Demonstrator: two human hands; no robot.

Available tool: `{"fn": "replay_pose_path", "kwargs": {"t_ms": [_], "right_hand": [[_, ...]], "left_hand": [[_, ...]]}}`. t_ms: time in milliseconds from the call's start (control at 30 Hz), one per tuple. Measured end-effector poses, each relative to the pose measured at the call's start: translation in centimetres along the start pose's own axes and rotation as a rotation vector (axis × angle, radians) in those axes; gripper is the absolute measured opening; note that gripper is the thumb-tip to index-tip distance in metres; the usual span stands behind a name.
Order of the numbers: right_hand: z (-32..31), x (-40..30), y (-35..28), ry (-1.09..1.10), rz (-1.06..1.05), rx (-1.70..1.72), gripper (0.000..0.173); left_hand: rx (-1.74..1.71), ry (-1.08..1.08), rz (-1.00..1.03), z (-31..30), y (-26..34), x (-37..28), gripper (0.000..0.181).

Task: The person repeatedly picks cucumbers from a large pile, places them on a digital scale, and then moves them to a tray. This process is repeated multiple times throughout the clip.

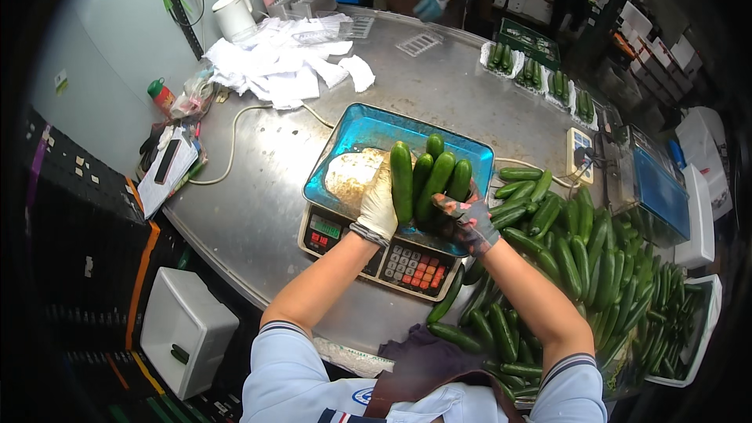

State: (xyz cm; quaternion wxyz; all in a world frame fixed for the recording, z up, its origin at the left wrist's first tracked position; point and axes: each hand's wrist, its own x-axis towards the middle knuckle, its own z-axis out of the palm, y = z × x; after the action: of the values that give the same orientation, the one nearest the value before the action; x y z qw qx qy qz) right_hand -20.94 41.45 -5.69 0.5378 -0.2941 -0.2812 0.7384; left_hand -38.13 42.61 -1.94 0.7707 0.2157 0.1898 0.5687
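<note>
Over the blue weighing pan [352,123] of a digital scale [382,252], several green cucumbers [435,185] are bunched upright between my two hands. My left hand [379,202], in a whitish glove, presses against the left side of the bunch. From the right, my right hand [472,220] grips it in a dark patterned glove, with fingers partly hidden behind the cucumbers. Whether the bunch rests on the pan I cannot tell. A large heap of loose cucumbers [581,252] lies just right of the scale.
Packed cucumber trays [500,59] line the table's far right. White cloth-like sheets [294,64] are piled far left, near a white jug [235,12]. A power strip [580,155] and cable lie beyond the heap. Across the table, a person's gloved hand [432,3] shows. A white bin [182,329] stands lower left.
</note>
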Motion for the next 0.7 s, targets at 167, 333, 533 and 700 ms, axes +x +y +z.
{"fn": "replay_pose_path", "kwargs": {"t_ms": [167, 333, 533, 700], "right_hand": [[-3.0, 1.6, -0.4, -0.498, 0.529, 0.927, 0.056], [1.4, -1.3, -1.9, -0.320, -0.126, -0.178, 0.064], [-0.9, -1.4, -0.7, -0.216, -0.082, -0.630, 0.077], [0.5, -1.6, -1.3, -0.257, -0.059, -0.567, 0.074]], "left_hand": [[0.530, -0.180, 0.058, 1.5, 0.0, -1.7, 0.065], [0.979, -0.249, 0.308, 0.6, 1.0, -1.6, 0.078], [1.018, -0.429, 0.195, 1.1, 1.5, -0.8, 0.079], [1.013, -0.429, 0.199, 0.3, 1.4, -0.8, 0.081]]}}
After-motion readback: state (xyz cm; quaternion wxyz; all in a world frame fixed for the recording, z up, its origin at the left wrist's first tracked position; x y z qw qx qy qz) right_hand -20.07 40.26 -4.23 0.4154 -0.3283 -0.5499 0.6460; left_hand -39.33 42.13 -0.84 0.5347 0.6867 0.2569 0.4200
